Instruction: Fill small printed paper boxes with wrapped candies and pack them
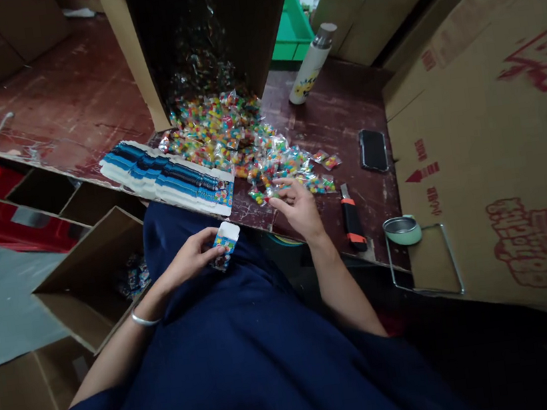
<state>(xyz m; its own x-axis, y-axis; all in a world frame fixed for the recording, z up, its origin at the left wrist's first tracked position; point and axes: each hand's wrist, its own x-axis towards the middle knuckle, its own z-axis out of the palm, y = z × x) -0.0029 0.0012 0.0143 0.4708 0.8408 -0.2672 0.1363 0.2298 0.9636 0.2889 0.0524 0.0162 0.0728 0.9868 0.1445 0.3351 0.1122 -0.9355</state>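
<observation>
My left hand (198, 254) holds a small blue printed carton (225, 243) above my lap, its white end flap standing up. The thumb presses on the carton's front and the fingers wrap behind it. My right hand (298, 207) is at the near edge of a heap of clear candy packets (224, 134) with multicoloured sweets. Its thumb and forefinger are around one candy packet (260, 197) at the heap's front. A fanned row of flat blue-and-white cartons (163, 176) lies along the table edge, left of the heap.
A big cardboard box (147, 67) lies tipped, packets spilling out. To the right are a bottle (310, 65), a phone (373, 150), a utility knife (352, 221) and a green bowl (402, 231) on a wire frame. An open box (96, 275) with filled packs stands lower left, near a red stool (7, 213).
</observation>
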